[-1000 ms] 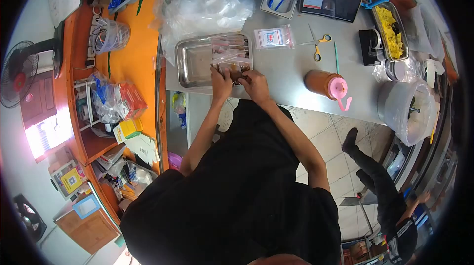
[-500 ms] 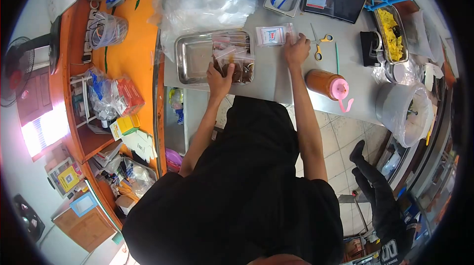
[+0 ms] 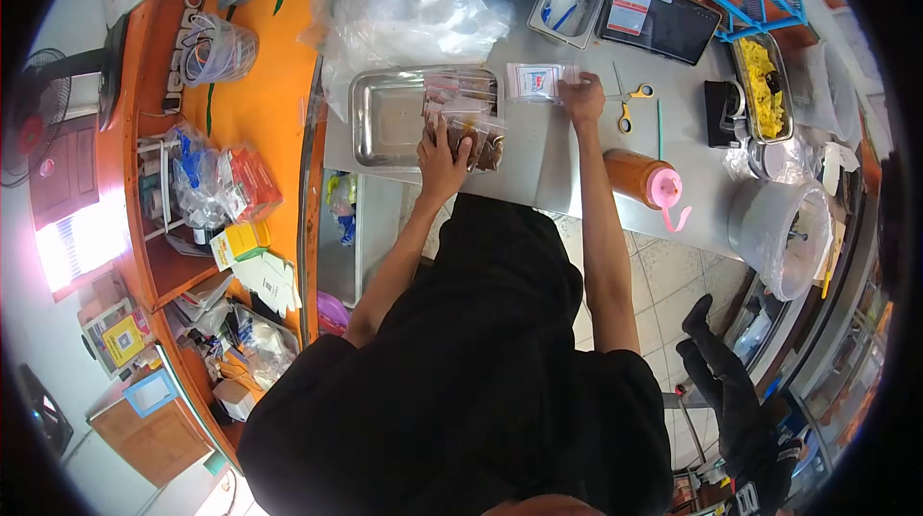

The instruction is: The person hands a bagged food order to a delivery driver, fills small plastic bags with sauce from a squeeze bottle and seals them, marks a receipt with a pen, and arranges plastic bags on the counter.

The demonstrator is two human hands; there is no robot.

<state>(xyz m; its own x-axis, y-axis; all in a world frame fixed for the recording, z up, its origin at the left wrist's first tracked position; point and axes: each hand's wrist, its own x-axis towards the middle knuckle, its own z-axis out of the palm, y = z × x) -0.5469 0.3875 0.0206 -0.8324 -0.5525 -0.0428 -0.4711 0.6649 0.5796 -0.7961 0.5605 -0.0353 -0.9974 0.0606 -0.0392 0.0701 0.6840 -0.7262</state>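
Note:
My left hand [image 3: 444, 165] is closed around a small zip bag [image 3: 473, 139] with dark brown contents, thumb on its front. More filled zip bags [image 3: 460, 88] overlap behind it in the right part of a shallow steel tray [image 3: 385, 102]. To the right, a stack of flat zip bags [image 3: 536, 81] with a blue and red printed label lies on the metal table. At that stack's right edge, my right hand [image 3: 583, 100] has its fingers curled and pinching a bag's edge. The fingertips there are partly hidden.
Right of my right hand lie yellow-handled scissors [image 3: 627, 110], a green stick [image 3: 661, 126] and a brown-filled bottle [image 3: 630, 176] with a pink lid. Clear plastic bags [image 3: 413, 11] are heaped behind the tray. A lined bucket [image 3: 769, 227] stands right. Another person's legs [image 3: 711, 352] show lower right.
The whole view has shifted slightly. My left fingers have moved up over the filled bags. My right hand has curled in lower at the edge of the flat bag stack.

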